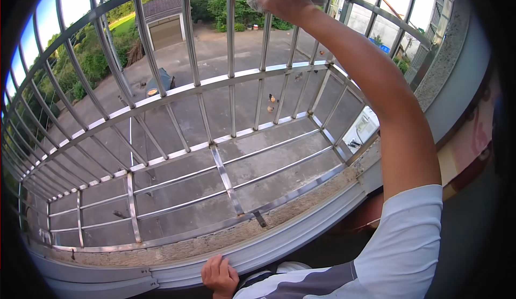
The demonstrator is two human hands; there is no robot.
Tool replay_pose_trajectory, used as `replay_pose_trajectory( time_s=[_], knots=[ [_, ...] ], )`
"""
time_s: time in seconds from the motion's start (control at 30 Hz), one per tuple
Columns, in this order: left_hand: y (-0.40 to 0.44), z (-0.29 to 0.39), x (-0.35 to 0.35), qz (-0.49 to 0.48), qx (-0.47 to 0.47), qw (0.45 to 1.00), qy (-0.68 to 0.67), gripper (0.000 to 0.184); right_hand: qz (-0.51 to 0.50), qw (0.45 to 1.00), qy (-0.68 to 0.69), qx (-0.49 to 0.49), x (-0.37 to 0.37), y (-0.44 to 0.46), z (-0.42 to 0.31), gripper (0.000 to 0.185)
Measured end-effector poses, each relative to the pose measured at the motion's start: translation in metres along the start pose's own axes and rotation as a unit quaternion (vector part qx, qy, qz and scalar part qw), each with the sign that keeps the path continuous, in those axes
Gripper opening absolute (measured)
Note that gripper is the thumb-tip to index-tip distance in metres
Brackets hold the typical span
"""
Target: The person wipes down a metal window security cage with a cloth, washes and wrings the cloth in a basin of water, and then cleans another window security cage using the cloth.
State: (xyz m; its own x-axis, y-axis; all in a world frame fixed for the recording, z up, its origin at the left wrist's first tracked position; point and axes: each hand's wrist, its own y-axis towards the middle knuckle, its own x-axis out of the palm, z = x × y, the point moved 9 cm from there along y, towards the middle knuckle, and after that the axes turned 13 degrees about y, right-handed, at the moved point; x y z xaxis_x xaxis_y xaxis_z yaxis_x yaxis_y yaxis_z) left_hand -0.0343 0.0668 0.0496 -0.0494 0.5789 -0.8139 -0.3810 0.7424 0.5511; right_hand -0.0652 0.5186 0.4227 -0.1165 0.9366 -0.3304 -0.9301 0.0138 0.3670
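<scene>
My right arm reaches up across the view to a stainless steel window grille. High on it, my right hand is closed around a crumpled grey cloth, pressed against the bars near the upper rail. Some of the cloth is hidden behind my fingers. Low in the view, my left hand rests with curled fingers on the edge of the white window track.
A rough stone sill lies between track and grille. The cage juts outward, with a floor of spaced metal bars. Below is a concrete yard with chickens; a garage and trees stand beyond.
</scene>
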Motion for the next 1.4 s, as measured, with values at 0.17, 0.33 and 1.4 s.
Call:
replay_pose_trajectory(
  time_s=[0.17,0.33,1.4],
  knots=[
    [0.002,0.001,-0.004,0.010,0.001,1.000,0.024,0.018,-0.170,0.975,0.011,0.140,0.004,0.000,0.012,0.040],
    [0.000,-0.003,-0.001,0.022,-0.017,1.000,-0.006,0.017,-0.198,0.968,0.015,0.152,0.024,0.020,0.020,0.028],
    [0.003,0.003,-0.001,0.005,-0.007,0.999,0.039,0.017,0.224,0.078,0.894,0.380,0.170,-0.039,0.062,0.026]
  ],
)
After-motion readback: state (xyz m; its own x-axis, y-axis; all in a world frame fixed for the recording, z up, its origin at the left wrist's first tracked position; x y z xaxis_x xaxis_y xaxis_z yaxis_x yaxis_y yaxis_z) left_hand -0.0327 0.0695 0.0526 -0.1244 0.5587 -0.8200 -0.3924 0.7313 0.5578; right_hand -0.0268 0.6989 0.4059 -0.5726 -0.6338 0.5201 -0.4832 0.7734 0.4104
